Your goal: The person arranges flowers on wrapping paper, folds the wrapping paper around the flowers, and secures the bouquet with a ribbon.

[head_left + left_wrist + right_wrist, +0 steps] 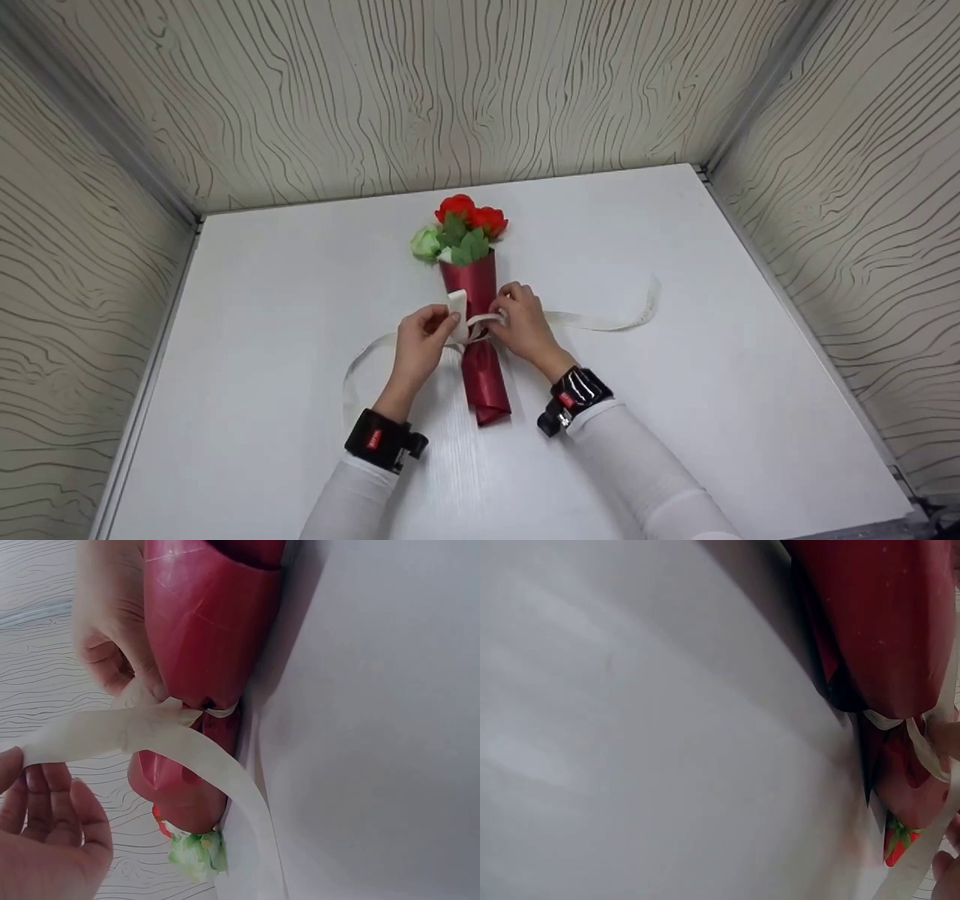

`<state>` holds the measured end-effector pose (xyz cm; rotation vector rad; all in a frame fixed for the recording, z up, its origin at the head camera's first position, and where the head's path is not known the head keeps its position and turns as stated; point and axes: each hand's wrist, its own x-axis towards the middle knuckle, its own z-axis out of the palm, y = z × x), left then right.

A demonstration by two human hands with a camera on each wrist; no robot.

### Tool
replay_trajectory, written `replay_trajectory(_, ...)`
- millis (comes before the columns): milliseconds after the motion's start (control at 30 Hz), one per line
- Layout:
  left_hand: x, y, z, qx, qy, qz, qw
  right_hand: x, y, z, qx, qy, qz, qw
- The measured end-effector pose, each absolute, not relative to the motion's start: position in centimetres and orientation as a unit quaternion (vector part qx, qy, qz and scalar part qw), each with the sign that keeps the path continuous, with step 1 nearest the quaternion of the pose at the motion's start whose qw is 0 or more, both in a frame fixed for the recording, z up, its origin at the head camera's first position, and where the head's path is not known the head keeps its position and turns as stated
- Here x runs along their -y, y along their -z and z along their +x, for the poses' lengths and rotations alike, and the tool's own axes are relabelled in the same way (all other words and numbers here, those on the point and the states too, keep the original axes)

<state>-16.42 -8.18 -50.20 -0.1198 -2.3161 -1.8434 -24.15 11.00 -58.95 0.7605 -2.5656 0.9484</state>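
Note:
A bouquet of red and pale green flowers (469,221) lies on the table, rolled in dark red wrapping paper (486,379). Round its narrowed middle runs a cream ribbon (82,736), which cinches the paper. My left hand (421,339), on the bouquet's left, pinches a folded length of ribbon between thumb and fingers. On the other side my right hand (523,322) holds ribbon with its fingertips close to the tie. One loose tail curves out left, the other trails to the right. In the right wrist view the right hand is mostly cut off by the edge.
The white table (285,277) stands against wood-grain patterned panels (420,97) at the back and both sides. A black wrist camera (379,440) is strapped to the left wrist, and another wrist camera (577,394) to the right.

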Motion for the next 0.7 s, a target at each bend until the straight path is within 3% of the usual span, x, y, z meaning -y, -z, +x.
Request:
replay_trajectory(500, 8.4, 51.2, -15.5, 0.766, 0.636, -0.090, 0.036, -10.2, 59.9, -24.7, 0.883, -0.216, 0.274, 0.314)
replay_trajectory(700, 8.2, 54.9, -15.5, 0.770, 0.613, -0.167, 0.060, -9.7, 59.9, -25.1, 0.886, -0.199, 0.243, 0.342)
